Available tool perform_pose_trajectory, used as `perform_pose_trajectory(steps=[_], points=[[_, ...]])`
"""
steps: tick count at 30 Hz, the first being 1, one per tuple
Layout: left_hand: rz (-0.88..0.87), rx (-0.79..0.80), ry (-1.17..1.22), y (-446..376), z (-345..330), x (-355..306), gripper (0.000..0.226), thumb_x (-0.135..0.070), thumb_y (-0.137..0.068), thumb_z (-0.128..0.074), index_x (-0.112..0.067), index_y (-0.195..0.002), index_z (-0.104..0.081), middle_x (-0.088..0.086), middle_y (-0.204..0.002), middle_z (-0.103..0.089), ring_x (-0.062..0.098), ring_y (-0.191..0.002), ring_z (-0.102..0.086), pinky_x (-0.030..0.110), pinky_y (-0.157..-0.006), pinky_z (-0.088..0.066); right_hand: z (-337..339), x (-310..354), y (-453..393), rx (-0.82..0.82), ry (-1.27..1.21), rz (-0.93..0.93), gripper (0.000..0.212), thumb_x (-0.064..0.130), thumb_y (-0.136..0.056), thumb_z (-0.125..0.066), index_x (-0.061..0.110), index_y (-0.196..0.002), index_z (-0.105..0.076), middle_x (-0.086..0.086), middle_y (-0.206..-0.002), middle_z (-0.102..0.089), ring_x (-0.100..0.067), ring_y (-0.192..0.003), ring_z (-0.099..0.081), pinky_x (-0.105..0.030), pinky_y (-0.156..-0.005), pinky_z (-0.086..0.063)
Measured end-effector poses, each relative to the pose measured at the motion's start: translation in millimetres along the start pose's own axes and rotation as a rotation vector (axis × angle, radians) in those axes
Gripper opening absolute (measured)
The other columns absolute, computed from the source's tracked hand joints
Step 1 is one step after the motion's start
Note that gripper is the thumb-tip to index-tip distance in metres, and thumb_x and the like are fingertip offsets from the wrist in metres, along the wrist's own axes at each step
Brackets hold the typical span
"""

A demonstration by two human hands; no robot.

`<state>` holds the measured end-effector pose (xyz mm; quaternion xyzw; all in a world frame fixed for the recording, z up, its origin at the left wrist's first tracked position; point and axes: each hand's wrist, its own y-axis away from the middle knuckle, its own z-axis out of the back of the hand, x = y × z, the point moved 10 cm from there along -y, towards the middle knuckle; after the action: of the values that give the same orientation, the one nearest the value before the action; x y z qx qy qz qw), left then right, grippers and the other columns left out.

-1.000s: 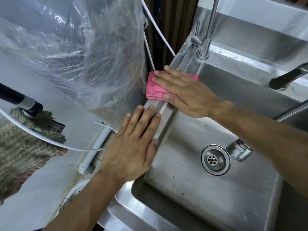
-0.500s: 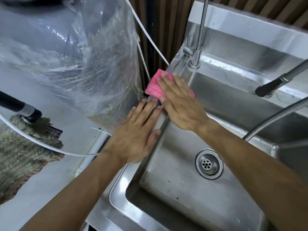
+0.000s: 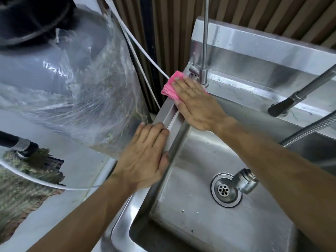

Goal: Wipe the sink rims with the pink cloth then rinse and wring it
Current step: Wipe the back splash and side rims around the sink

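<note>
The right hand (image 3: 197, 104) lies flat, fingers (image 3: 179, 84) extended and closed together, pressing the pink cloth (image 3: 170, 85) onto the far left corner of the sink rim (image 3: 166, 110), just beside the tap base (image 3: 203, 79); flat pressure, not a grasp, suits wiping. The left hand (image 3: 145, 157) rests palm-down and empty on the rim nearer the body, fingers straight, probably as a brace. Most of the cloth is hidden beneath the right fingers, and plastic film (image 3: 78, 91) left of them obscures its contents.
</note>
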<state>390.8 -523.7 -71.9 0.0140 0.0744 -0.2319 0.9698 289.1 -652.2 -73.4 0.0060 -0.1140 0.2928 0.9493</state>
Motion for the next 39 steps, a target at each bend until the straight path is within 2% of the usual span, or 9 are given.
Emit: perform_pose_trajectory(steps=[3,6,9,13,19,24,29,33,39], points=[[-0.071,0.06,-0.008,-31.4,-6.5,-2.1,0.065,-0.038,-0.098,-0.038,-0.003,-0.153,-0.039,0.017,-0.157,-0.037,0.037,-0.149,-0.03,0.055,-0.124,-0.021,-0.6,-1.1,-13.7,0.019,-0.055,0.061,0.055,0.037,-0.113,-0.022,0.019,-0.165,-0.016,0.0,-0.173,-0.011,-0.013,-0.16,0.001,-0.025,-0.126,0.012],[-0.054,0.077,0.009,-36.2,-21.5,7.3,0.069,-0.047,-0.104,-0.018,-0.014,-0.164,-0.01,0.002,-0.173,0.001,0.021,-0.159,0.009,0.045,-0.129,-0.001,0.9,-15.0,-31.2,-0.068,-0.1,-0.083,0.052,0.035,-0.113,-0.027,0.02,-0.163,-0.026,0.001,-0.172,-0.019,-0.014,-0.16,-0.006,-0.023,-0.124,0.009],[-0.039,0.037,0.099,-36.4,-19.4,9.1,0.065,-0.047,-0.107,-0.014,-0.017,-0.164,-0.006,-0.005,-0.172,0.006,0.012,-0.157,0.017,0.039,-0.129,0.005,-2.1,-20.5,-45.4,-0.161,-0.09,-0.267,0.052,0.032,-0.112,-0.027,0.014,-0.161,-0.032,-0.004,-0.17,-0.024,-0.02,-0.16,-0.012,-0.032,-0.13,-0.001],[-0.011,0.019,0.18,-37.9,-19.7,12.6,0.064,-0.039,-0.108,-0.02,-0.016,-0.164,-0.002,-0.003,-0.172,0.01,0.012,-0.157,0.017,0.035,-0.128,0.009,0.3,-22.8,-50.6,-0.194,-0.139,-0.348,0.054,0.033,-0.113,-0.024,0.012,-0.162,-0.029,-0.005,-0.171,-0.022,-0.021,-0.16,-0.01,-0.035,-0.131,-0.004],[0.011,-0.036,0.189,-34.3,-21.5,16.4,0.062,-0.033,-0.106,-0.022,-0.01,-0.163,-0.017,0.003,-0.172,-0.006,0.018,-0.159,0.001,0.039,-0.129,-0.002,-5.1,-2.3,-7.8,-0.043,-0.116,-0.198,0.057,0.038,-0.113,-0.022,0.018,-0.165,-0.009,0.001,-0.173,-0.002,-0.01,-0.159,0.007,-0.033,-0.13,0.005],[0.015,-0.056,0.18,-38.1,-22.1,18.3,0.064,-0.033,-0.104,-0.028,-0.009,-0.162,-0.022,0.003,-0.172,-0.013,0.02,-0.159,-0.007,0.042,-0.129,-0.01,-3.7,-18.6,-40.0,-0.088,-0.03,-0.296,0.059,0.036,-0.111,-0.023,0.01,-0.164,-0.02,-0.009,-0.173,-0.014,-0.023,-0.161,-0.005,-0.039,-0.131,-0.003],[-0.001,-0.041,0.179,-36.2,-19.9,16.8,0.065,-0.035,-0.104,-0.028,-0.009,-0.162,-0.02,0.004,-0.172,-0.012,0.021,-0.159,-0.004,0.044,-0.129,-0.012,2.7,-14.7,-45.8,-0.147,-0.036,-0.355,0.06,0.035,-0.11,-0.027,0.004,-0.161,-0.026,-0.015,-0.171,-0.019,-0.03,-0.16,-0.013,-0.045,-0.131,-0.012],[-0.07,0.0,0.189,-17.1,-18.6,13.3,0.066,-0.037,-0.105,-0.029,-0.011,-0.164,-0.012,-0.001,-0.173,0.0,0.018,-0.159,0.007,0.04,-0.129,-0.005,-0.3,-0.7,-17.3,-0.082,-0.046,-0.289,0.062,0.041,-0.111,-0.027,0.009,-0.164,-0.019,-0.01,-0.172,-0.013,-0.021,-0.161,-0.004,-0.032,-0.13,0.006],[-0.054,0.01,0.203,-18.2,-18.2,16.1,0.065,-0.038,-0.106,-0.024,-0.018,-0.164,-0.004,-0.01,-0.171,0.01,0.01,-0.157,0.015,0.036,-0.127,0.003,-5.8,-18.5,-60.9,-0.024,-0.051,-0.567,0.065,0.04,-0.11,-0.018,0.009,-0.165,-0.004,-0.01,-0.173,0.004,-0.025,-0.16,0.007,-0.039,-0.129,0.007]])
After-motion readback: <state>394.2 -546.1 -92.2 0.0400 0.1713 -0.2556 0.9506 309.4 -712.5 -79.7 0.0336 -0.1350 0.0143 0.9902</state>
